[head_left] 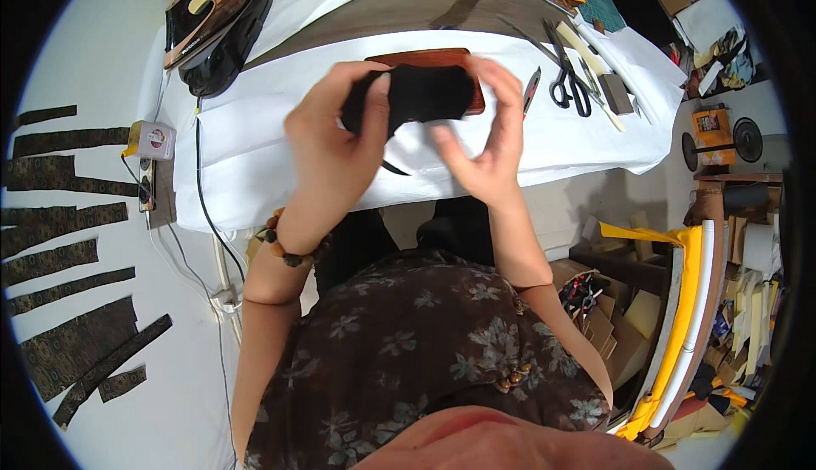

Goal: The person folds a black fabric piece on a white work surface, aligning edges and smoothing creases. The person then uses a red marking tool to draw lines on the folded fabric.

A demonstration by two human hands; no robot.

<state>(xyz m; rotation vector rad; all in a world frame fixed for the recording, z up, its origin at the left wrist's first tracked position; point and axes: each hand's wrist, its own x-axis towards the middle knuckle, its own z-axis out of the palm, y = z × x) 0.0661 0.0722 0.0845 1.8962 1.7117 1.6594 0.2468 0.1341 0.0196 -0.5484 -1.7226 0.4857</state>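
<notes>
A black fabric piece (432,92) was clamped in fingers of the left hand (336,138), those of the right hand (499,151) held apart.

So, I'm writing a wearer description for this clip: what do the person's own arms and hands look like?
The left hand and right hand are ungloved, and no sleeve covers either forearm. A bracelet of rounded dark and brown beads circles the left wrist; the right wrist shows none. No cables or markings show on them.
</notes>
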